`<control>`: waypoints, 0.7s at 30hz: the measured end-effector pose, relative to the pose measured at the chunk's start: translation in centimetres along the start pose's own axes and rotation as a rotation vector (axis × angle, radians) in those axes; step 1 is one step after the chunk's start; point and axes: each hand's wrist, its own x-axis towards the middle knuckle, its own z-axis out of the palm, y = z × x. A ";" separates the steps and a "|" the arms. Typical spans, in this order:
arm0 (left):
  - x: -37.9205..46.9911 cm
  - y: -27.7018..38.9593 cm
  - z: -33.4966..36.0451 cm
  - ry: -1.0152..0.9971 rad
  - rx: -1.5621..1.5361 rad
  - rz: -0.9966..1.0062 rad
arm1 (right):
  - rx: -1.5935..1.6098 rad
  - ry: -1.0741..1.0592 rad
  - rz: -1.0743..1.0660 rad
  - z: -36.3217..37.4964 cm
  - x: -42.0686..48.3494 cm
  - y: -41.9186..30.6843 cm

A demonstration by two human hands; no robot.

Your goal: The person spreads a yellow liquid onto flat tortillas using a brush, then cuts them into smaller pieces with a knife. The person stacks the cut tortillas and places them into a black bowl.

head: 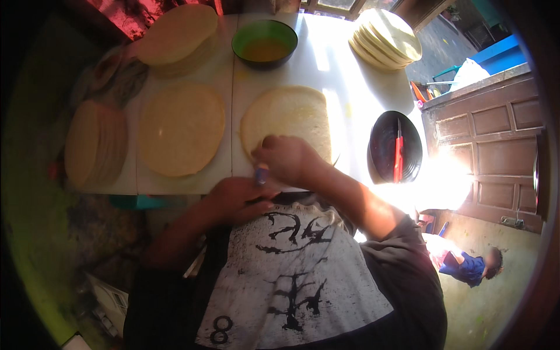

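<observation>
My right hand (pixel 286 159) is closed around a small blue-ended handle (pixel 261 174), above the near edge of a thin round flatbread (pixel 284 113). The rest of that tool is hidden by my fingers. The flatbread's right side runs straight, and yellowish patches show on its top. Just below the handle, at the table's front edge, is my left hand (pixel 243 199), blurred, its fingers apart. Another round flatbread (pixel 181 129) lies flat to the left. Beyond them stands a green bowl with a dark outside (pixel 264 63), holding yellow-orange liquid.
Stacks of round flatbreads stand at the back left (pixel 179 35), far left (pixel 94 144) and back right (pixel 387 39) of the white table (pixel 232 81). A black plate (pixel 378 153) holds a red-handled pointed tool (pixel 398 157). A person (pixel 466 267) is beyond, near a wooden door (pixel 494 153).
</observation>
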 end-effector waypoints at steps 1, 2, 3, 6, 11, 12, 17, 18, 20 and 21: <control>-2.8 -0.8 -1.0 0.061 0.019 0.012 | 0.071 0.068 0.016 -0.5 -0.4 0.3; -5.3 -2.1 -1.7 0.155 0.126 -0.020 | 0.132 0.134 0.036 -1.4 -1.5 1.2; -7.6 -3.5 -2.6 0.252 0.233 -0.058 | 0.198 0.198 0.050 -2.3 -2.4 2.3; -11.0 -8.3 -5.5 0.440 0.607 -0.137 | -0.055 0.352 0.252 -3.5 -3.3 4.1; -13.0 -12.1 -7.4 0.457 0.722 -0.149 | -0.108 0.076 0.057 -0.9 -5.7 -0.4; -12.9 -12.0 -7.4 0.453 0.719 -0.138 | 0.006 0.041 0.002 -1.5 -6.2 -1.0; -12.6 -11.5 -8.4 0.456 0.646 -0.042 | 0.134 0.240 0.320 -5.3 -4.9 1.7; -12.6 -11.4 -8.5 0.453 0.639 -0.026 | 0.043 0.336 0.337 -5.4 -4.5 2.0; -12.9 -10.9 -9.0 0.443 0.636 -0.025 | 0.039 0.321 0.421 -5.2 -3.6 1.9; -12.9 -10.7 -9.0 0.442 0.664 -0.039 | 0.103 0.301 0.457 -4.6 -3.3 1.9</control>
